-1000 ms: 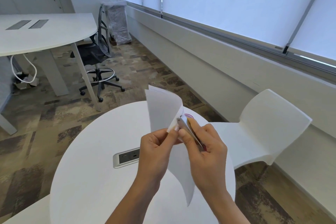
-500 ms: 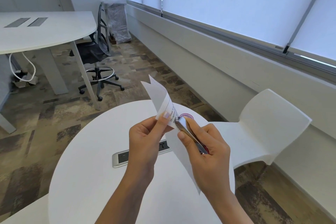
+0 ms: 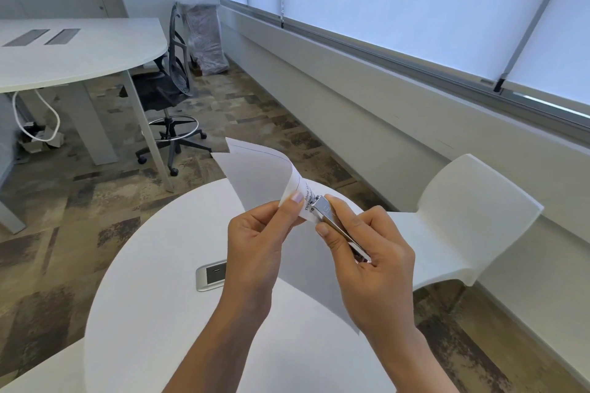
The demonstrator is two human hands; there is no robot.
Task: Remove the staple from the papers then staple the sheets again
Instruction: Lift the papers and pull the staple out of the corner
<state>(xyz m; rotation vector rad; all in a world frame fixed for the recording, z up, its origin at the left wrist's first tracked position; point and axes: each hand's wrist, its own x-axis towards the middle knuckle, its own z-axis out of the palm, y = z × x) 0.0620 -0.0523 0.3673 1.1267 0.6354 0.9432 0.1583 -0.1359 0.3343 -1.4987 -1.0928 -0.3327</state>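
bin [image 3: 204, 32] with a plastic liner stands far beyond the fingers, contents not visible. printed text on the papers [image 3: 261, 175] sits just past the left thumb, only "about" is legible. left hand [image 3: 258, 242] pinches the curled papers between thumb and bent fingers, above the round table [image 3: 143, 265]. right hand [image 3: 373, 265] grips a shiny metal tool [image 3: 332, 220], fingers wrapped along it, its tip touching the paper corner right beside the left thumb.

Papers [image 3: 261, 175] above table [image 3: 153, 265], probable stapler [image 3: 332, 220] right.
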